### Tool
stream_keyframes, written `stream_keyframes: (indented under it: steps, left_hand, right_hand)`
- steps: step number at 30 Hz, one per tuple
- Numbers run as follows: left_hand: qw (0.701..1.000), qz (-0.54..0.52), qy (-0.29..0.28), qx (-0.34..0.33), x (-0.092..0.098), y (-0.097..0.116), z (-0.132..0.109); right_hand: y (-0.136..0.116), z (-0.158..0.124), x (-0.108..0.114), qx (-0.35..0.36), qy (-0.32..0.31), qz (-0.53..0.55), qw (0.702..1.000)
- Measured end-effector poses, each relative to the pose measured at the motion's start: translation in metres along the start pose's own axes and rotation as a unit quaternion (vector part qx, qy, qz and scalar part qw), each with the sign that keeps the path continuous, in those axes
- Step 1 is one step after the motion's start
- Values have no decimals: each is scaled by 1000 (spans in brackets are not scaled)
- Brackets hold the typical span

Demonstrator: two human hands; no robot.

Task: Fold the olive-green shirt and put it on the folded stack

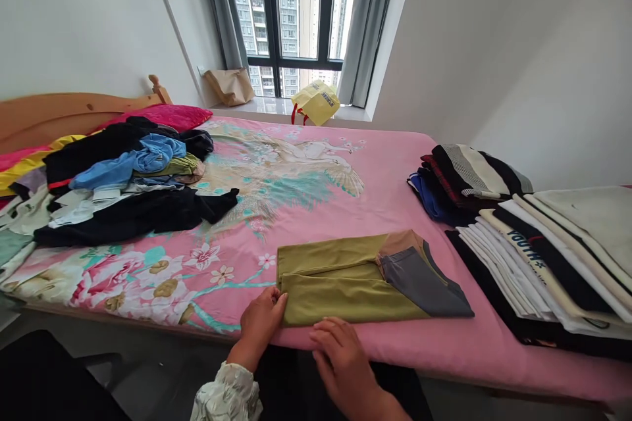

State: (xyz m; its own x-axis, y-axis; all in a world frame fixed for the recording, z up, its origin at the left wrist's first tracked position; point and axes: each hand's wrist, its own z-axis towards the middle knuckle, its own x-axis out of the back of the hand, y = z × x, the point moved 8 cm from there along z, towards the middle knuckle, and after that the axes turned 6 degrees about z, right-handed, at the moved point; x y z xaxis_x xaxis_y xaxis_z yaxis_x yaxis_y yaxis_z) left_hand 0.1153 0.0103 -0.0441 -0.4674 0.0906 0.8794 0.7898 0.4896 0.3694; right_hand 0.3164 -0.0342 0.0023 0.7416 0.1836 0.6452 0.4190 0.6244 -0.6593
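An olive-green garment [345, 276] with a brown and grey end lies partly folded near the front edge of the pink floral bed [296, 204]. My left hand [261, 322] grips the garment's left folded edge, fingers curled over it. Just below the garment's front edge, my right hand [343, 358] rests flat at the bed's edge with its fingers apart and touches the cloth.
A loose heap of unfolded clothes [118, 184] covers the bed's left side. Stacks of folded clothes [538, 250] stand on the right. A yellow bag [316, 102] and a brown paper bag [231, 85] sit on the window sill. A wooden headboard [59, 112] is at far left.
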Motion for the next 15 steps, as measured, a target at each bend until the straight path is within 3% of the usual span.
stream_keyframes:
  steps: [3, 7, 15]
  left_hand:
    - [1000, -22, -6, -21, 4, 2, 3]
    - [999, -38, 3, -24, 8, 5, 8]
    - [996, -78, 29, -11, 12, 8, 20]
  right_hand:
    - [-7, 19, -27, -23, 7, 0, 1000]
    - [2, 30, -51, -85, -9, -40, 996]
    - [4, 41, -67, -97, 4, -93, 991]
